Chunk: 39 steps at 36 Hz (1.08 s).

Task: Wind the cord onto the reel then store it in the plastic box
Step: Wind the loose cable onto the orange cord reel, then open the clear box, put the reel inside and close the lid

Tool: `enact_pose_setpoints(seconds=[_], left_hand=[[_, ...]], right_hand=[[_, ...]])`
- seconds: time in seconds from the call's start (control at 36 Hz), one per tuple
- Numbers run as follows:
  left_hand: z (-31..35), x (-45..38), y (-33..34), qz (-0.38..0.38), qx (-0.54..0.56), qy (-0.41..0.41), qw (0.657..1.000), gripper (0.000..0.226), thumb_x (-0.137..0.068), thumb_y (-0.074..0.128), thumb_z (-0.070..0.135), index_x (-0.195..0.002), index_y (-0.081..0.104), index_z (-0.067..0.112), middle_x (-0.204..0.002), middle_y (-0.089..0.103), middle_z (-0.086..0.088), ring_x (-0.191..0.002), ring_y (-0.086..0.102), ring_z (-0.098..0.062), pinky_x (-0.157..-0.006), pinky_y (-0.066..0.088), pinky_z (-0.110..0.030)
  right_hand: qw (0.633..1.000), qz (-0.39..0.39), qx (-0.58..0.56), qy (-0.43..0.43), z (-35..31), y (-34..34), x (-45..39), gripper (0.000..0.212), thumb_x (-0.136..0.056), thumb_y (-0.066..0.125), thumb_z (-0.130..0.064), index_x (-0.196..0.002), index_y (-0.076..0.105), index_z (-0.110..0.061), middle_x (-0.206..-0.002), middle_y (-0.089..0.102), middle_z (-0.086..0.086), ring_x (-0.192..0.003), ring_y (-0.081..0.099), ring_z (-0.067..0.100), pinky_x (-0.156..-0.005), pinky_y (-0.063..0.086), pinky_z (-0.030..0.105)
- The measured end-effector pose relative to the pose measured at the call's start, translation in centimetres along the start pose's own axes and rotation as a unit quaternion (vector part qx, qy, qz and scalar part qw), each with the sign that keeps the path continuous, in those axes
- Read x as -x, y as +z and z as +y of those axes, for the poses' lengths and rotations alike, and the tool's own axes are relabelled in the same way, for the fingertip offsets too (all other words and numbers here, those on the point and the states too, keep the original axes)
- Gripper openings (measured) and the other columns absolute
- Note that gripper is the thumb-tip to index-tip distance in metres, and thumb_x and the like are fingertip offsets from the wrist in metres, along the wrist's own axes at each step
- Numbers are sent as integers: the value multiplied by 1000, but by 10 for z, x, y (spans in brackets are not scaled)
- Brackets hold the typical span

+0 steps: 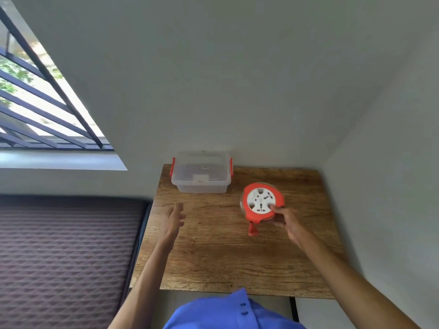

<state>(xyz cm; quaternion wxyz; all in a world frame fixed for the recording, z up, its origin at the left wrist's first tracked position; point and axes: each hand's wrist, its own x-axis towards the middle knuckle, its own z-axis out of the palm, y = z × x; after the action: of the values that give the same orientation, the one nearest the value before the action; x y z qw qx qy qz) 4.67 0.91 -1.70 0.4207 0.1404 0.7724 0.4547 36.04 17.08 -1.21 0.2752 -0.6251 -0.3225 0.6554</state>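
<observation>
A round cord reel (pixel 261 201) with an orange rim and a white socket face sits tilted at the right of the wooden table (pixel 213 257). My right hand (pixel 286 220) grips its near right edge. An orange plug (pixel 252 230) hangs from the reel's near side. The cord looks wound inside the reel. A clear plastic box (pixel 202 176) with orange side latches stands at the back left of the table, its lid on. My left hand (pixel 174 218) hovers open over the table's left part, short of the box, holding nothing.
The table stands in a corner, with walls behind it and to its right. A dark patterned mattress (pixel 66 257) lies to the left, below a barred window (pixel 35 103). My blue shirt (pixel 228 312) shows at the bottom edge.
</observation>
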Motion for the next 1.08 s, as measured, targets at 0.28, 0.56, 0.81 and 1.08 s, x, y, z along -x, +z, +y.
enact_pose_setpoints(seconds=[0.28,0.56,0.81,1.08], left_hand=[[-23,-19,-7,-44,-17,-64,997,40,-115,47,43,-133,68,14,-128,74,-11,-118,70,-33,-97,49,-48],[-5,-55,-8,20,23,-30,999,30,-113,55,31,-130,67,9,-127,74,-9,-119,70,-32,-105,54,-54],[48,-125,8,115,18,35,993,11,-105,62,44,-100,67,36,-106,72,8,-106,70,-22,-98,57,-46],[58,-196,1,104,43,-27,993,56,-91,76,68,-103,79,14,-93,74,3,-97,77,-24,-83,70,-51]], right_hand=[[998,37,-29,46,22,19,-23,47,-92,76,5,-135,59,14,-135,67,31,-127,65,47,-108,54,56],[921,146,354,-76,6,32,-56,22,-100,68,-11,-115,80,0,-107,79,24,-87,73,38,-80,55,43],[953,-35,240,-181,-62,129,-85,39,-96,75,-50,-122,78,-21,-114,80,-5,-106,75,13,-95,61,40],[981,-29,159,-104,-70,168,-140,7,-99,76,-18,-103,81,-21,-85,83,-7,-85,82,18,-83,67,35]])
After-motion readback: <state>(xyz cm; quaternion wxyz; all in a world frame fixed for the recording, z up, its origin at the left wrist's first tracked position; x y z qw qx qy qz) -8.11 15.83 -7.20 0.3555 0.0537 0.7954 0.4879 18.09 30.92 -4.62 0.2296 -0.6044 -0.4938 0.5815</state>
